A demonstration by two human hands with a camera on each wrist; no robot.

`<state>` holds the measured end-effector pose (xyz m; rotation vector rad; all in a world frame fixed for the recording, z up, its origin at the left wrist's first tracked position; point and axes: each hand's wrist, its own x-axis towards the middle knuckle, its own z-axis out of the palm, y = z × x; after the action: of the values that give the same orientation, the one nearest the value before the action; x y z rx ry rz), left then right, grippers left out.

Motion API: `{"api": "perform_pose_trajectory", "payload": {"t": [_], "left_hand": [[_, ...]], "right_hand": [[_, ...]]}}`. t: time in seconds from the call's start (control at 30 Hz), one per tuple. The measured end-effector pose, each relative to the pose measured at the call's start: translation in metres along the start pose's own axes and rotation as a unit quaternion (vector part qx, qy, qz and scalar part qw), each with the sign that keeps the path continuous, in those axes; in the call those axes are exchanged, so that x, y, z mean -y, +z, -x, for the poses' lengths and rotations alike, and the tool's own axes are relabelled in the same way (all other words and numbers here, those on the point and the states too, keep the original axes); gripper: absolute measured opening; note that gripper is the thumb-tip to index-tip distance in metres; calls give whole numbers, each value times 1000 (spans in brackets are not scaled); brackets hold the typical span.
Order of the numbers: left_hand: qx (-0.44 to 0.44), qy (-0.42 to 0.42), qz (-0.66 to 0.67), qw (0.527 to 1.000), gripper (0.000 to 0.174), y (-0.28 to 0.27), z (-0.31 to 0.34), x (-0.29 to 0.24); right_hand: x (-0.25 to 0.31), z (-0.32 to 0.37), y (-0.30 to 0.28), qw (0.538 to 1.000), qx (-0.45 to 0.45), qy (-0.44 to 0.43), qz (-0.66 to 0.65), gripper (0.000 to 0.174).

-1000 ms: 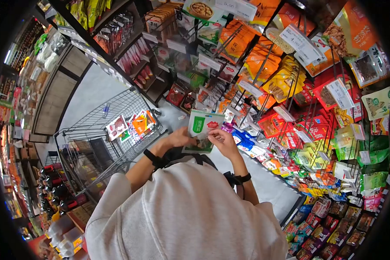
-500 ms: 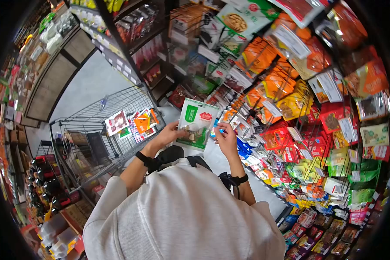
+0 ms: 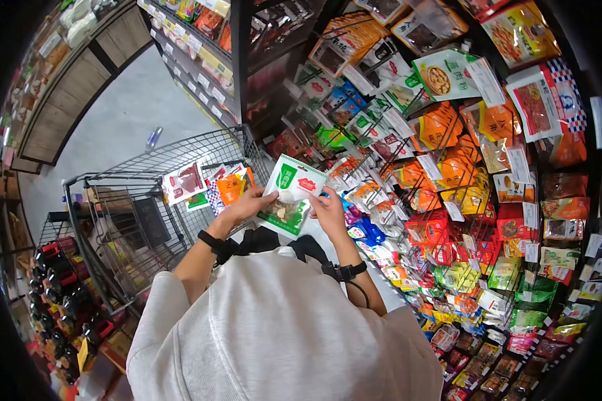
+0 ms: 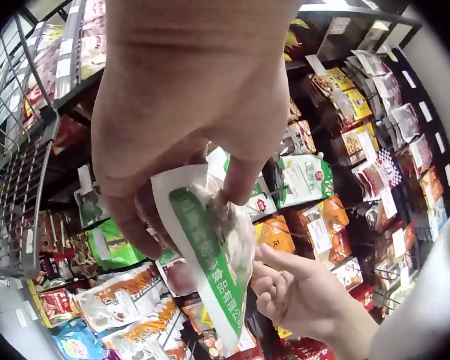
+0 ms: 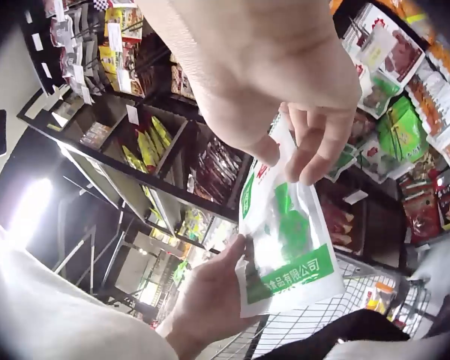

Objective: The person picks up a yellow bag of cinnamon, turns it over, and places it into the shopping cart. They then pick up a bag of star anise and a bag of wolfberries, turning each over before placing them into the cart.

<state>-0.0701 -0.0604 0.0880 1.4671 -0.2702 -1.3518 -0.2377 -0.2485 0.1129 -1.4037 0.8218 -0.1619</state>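
Note:
A white and green seasoning packet (image 3: pixel 289 197) with a clear window is held in front of the body, its printed front facing up in the head view. My left hand (image 3: pixel 245 206) pinches its left edge, thumb on the front. On the opposite edge, my right hand (image 3: pixel 329 212) grips the packet with thumb and fingertips. In the left wrist view the packet (image 4: pixel 210 255) appears edge-on below the left hand (image 4: pixel 195 112). The right wrist view shows the packet (image 5: pixel 292 240) hanging from the right hand's fingers, its lower part by the left hand (image 5: pixel 206 296).
A wire shopping cart (image 3: pixel 130 162) stands at the left, holding a white and red packet (image 3: pixel 184 182) and an orange packet (image 3: pixel 231 190). Racks of hanging packets (image 3: pixel 455 160) with price tags rise close on the right. Dark bottles (image 3: pixel 55 284) stand at lower left.
My right hand came off the packet half a second ago and now grips its right edge. The packet has shifted slightly left and tilted. The head view has turned toward the right.

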Motion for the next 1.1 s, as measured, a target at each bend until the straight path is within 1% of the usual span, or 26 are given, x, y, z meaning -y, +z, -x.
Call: {"api": "perform_pose_trajectory", "payload": {"t": [0.1,0.13,0.17,0.27,0.3,0.33,0.37,0.4,0.43,0.47,0.53,0.57,0.6,0.67,0.7,0.8,0.83,0.9,0.97,1.03,1.1], "left_hand": [[-27,73,-53,996,48,-13,-5,-2],[-36,102,-73,991,49,-17,-8,-4],[-52,110,-83,989,52,-21,-19,3],[-80,148,-111,980,54,-27,-77,46],[-71,163,-112,978,54,-23,-83,43],[-58,164,-126,977,54,-20,-88,37],[-45,165,-140,975,54,-16,-92,32],[-33,166,-157,973,54,-12,-94,24],[-34,152,-203,967,58,-8,-96,17],[-26,150,-211,966,57,-1,-98,10],[-6,150,-231,961,56,9,-110,4],[-17,150,-239,959,54,17,-132,18],[-37,149,-258,954,52,24,-140,17],[-74,144,-295,942,49,43,-156,11],[-94,170,-301,934,44,48,-165,15],[-87,166,-289,939,38,56,-200,25],[-80,167,-290,939,35,58,-216,34],[-100,198,-267,938,34,64,-256,66],[-107,210,-249,939,32,68,-272,71],[-102,205,-233,945,29,72,-274,61],[-122,214,-210,946,27,77,-268,48]], "right_hand": [[8,-6,18,998,-20,59,29,53],[4,-10,21,997,-12,67,24,53],[-4,-15,21,997,-4,75,20,53],[-22,-24,16,994,12,101,27,51],[-25,-25,13,993,14,115,25,51],[-26,-27,11,992,17,127,23,50],[-26,-31,6,986,4,161,37,50],[-33,-36,0,983,-4,183,23,50],[-45,-43,-7,979,-13,203,8,51],[-58,-48,-16,974,-23,224,-8,51],[-67,-54,-23,966,-38,256,-19,55],[-71,-56,-28,963,-53,264,-27,56],[-75,-61,-35,959,-67,271,-35,58],[-94,-82,-64,962,-77,257,-50,59],[-98,-86,-70,963,-81,251,-59,60],[-106,-102,-88,971,-91,218,-47,57],[-128,-113,-105,971,-68,209,-94,54],[-117,-116,-105,970,-107,207,-69,49],[-112,-124,-106,967,-130,209,-58,44],[-113,-132,-112,965,-140,214,-61,38],[-119,-141,-118,966,-148,199,-73,33]]}}
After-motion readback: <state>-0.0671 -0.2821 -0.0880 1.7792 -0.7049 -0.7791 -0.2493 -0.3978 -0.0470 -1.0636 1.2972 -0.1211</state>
